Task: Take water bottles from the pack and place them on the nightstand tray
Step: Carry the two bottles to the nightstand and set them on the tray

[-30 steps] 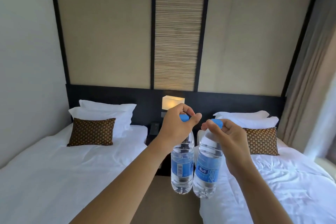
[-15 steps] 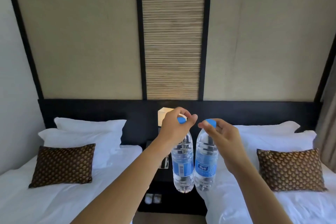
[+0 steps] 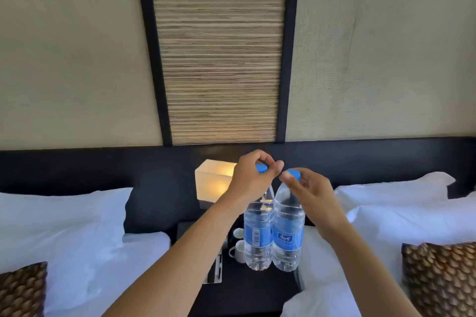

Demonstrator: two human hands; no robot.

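Note:
I hold two clear water bottles with blue caps and blue labels, side by side and upright, over the dark nightstand [image 3: 247, 288]. My left hand [image 3: 253, 179] pinches the cap of the left bottle [image 3: 258, 237]. My right hand [image 3: 309, 193] pinches the cap of the right bottle [image 3: 288, 238]. The bottles touch each other and hang just above the nightstand top, next to two white cups [image 3: 238, 246]. I cannot make out a tray under them; my left forearm hides part of the nightstand. No pack is in view.
A lit cube lamp [image 3: 213, 180] stands at the nightstand's back left. A card or notepad [image 3: 215, 271] lies at its front. White beds with pillows [image 3: 64, 216] flank it on both sides, with patterned cushions [image 3: 440, 278] near the lower corners. A dark headboard runs behind.
I have moved closer to the nightstand between the beds, with both bottles still held by their caps. The cups and nightstand top have come into view under the bottles.

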